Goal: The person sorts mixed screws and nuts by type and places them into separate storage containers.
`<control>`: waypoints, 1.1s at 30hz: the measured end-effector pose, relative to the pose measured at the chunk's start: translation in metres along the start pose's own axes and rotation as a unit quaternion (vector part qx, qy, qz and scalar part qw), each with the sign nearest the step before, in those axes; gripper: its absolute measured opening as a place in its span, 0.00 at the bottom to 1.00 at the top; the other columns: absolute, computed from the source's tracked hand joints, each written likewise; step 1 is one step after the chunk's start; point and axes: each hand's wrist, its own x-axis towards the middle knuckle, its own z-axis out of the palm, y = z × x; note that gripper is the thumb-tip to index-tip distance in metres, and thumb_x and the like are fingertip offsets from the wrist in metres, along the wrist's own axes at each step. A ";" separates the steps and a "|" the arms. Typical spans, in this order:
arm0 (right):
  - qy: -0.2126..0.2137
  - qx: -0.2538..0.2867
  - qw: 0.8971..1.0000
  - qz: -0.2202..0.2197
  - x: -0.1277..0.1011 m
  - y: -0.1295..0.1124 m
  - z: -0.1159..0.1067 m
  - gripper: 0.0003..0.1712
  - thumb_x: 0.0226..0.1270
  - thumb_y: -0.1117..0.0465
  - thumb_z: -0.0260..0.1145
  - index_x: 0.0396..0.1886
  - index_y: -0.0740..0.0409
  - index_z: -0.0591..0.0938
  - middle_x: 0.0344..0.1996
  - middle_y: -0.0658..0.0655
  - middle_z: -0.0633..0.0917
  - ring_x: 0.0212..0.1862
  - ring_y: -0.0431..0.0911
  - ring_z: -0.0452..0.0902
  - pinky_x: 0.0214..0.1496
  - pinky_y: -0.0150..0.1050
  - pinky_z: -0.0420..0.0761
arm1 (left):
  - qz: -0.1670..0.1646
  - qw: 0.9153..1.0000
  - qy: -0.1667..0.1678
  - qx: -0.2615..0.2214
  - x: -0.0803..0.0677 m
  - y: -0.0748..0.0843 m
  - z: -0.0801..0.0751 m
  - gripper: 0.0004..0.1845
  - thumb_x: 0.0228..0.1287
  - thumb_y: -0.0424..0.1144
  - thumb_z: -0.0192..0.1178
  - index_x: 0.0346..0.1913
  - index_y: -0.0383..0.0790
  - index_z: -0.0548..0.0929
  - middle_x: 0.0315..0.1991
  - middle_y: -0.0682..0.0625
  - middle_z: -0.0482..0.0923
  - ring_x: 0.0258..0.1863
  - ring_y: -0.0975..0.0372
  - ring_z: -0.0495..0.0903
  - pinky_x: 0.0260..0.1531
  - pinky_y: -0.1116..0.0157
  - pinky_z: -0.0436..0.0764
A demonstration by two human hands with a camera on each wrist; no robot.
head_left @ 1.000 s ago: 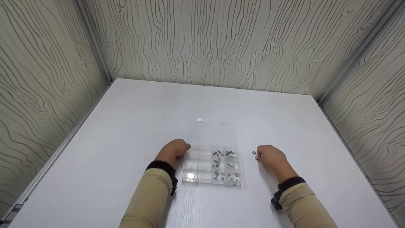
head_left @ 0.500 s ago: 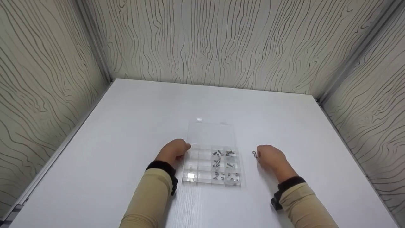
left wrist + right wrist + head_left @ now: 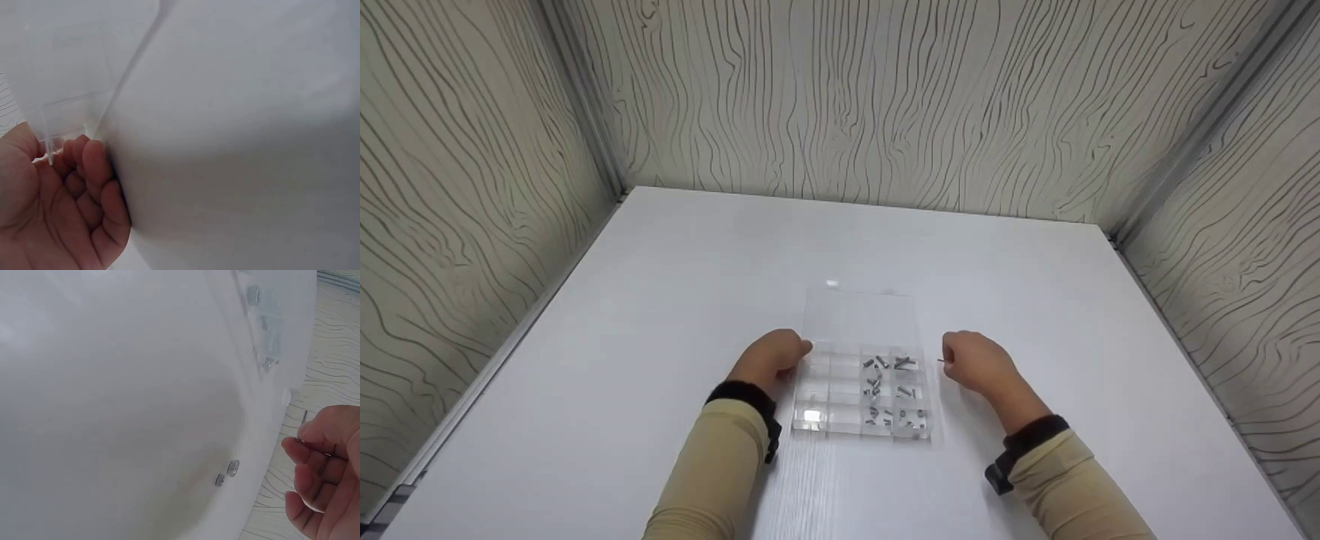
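Note:
A clear plastic compartment box (image 3: 844,431) lies with its lid laid back on the white table. Screws (image 3: 904,363) and other small metal parts (image 3: 874,388) sit in its right-hand compartments. My left hand (image 3: 771,358) grips the box's left wall, thumb on top and fingers curled against the side, as the left wrist view also shows. Just right of the box, my right hand (image 3: 979,361) pinches a thin metal washer (image 3: 304,418) between thumb and forefinger, seen edge-on. Two nuts (image 3: 233,468) lie on the table below this hand; in the head view they are hidden.
The transparent lid (image 3: 859,315) extends behind the box, flat or nearly so. Wood-grain panels (image 3: 840,105) enclose the table (image 3: 697,255) at the back and on both sides. White tabletop surrounds the box.
My right hand has picked the washer up from among the small parts and moved left and slightly away toward the box. The left hand and the box have stayed still.

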 end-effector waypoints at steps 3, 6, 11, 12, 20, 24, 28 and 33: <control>0.011 0.001 1.000 -0.014 0.001 -0.010 -0.001 0.06 0.49 0.64 0.61 0.22 0.53 0.72 0.18 0.49 0.72 0.23 0.44 0.66 0.23 0.37 0.67 | 0.002 1.000 -0.004 0.011 -0.001 0.001 0.000 0.29 0.63 0.51 0.43 0.05 0.45 0.61 0.05 0.54 0.56 0.05 0.63 0.54 0.09 0.66 0.62; 0.008 0.000 1.000 -0.020 0.001 -0.018 0.000 0.06 0.49 0.64 0.62 0.21 0.53 0.72 0.18 0.49 0.71 0.23 0.43 0.66 0.24 0.36 0.67 | -0.002 1.000 -0.005 0.011 0.000 0.002 0.000 0.29 0.63 0.52 0.43 0.04 0.45 0.60 0.05 0.53 0.56 0.05 0.63 0.54 0.09 0.66 0.63; -0.005 0.002 0.999 -0.033 -0.001 -0.029 0.002 0.07 0.48 0.63 0.62 0.21 0.50 0.72 0.19 0.47 0.71 0.23 0.42 0.66 0.24 0.36 0.66 | -0.004 1.000 0.001 0.010 0.000 0.002 0.000 0.28 0.62 0.52 0.44 0.05 0.45 0.61 0.06 0.53 0.56 0.06 0.62 0.56 0.13 0.64 0.65; -0.007 0.002 0.999 -0.037 -0.001 -0.031 0.003 0.07 0.48 0.63 0.62 0.21 0.50 0.72 0.19 0.47 0.71 0.23 0.42 0.66 0.24 0.36 0.66 | -0.007 1.000 0.003 0.008 0.000 0.002 0.000 0.28 0.62 0.52 0.44 0.05 0.45 0.61 0.06 0.52 0.56 0.06 0.61 0.56 0.14 0.63 0.66; -0.025 0.006 0.998 -0.053 -0.004 -0.039 0.005 0.06 0.47 0.65 0.62 0.21 0.52 0.73 0.18 0.47 0.71 0.23 0.42 0.66 0.26 0.36 0.66 | -0.010 1.000 0.015 0.006 -0.001 0.001 -0.001 0.27 0.61 0.52 0.46 0.06 0.44 0.61 0.21 0.45 0.72 0.18 0.55 0.67 0.25 0.59 0.68; -0.035 0.007 0.998 -0.052 -0.005 -0.040 0.007 0.07 0.48 0.64 0.63 0.22 0.51 0.73 0.19 0.47 0.71 0.24 0.42 0.66 0.27 0.36 0.67 | -0.008 1.000 0.017 0.007 -0.003 0.001 -0.001 0.26 0.61 0.52 0.46 0.08 0.43 0.62 0.27 0.43 0.74 0.22 0.53 0.69 0.27 0.60 0.68; -0.035 0.010 0.998 -0.055 -0.004 -0.039 0.008 0.07 0.50 0.63 0.63 0.22 0.50 0.72 0.19 0.46 0.72 0.24 0.42 0.66 0.27 0.36 0.67 | -0.008 1.000 0.010 0.006 -0.003 0.001 -0.002 0.27 0.61 0.52 0.45 0.07 0.44 0.60 0.14 0.48 0.63 0.14 0.57 0.62 0.22 0.61 0.66; -0.010 0.012 0.997 -0.071 -0.003 -0.032 0.005 0.07 0.50 0.63 0.62 0.22 0.49 0.73 0.19 0.45 0.71 0.25 0.41 0.66 0.28 0.37 0.67 | -0.005 1.000 0.004 0.007 -0.004 0.001 -0.002 0.29 0.62 0.52 0.44 0.05 0.45 0.58 0.07 0.53 0.53 0.08 0.61 0.54 0.18 0.62 0.65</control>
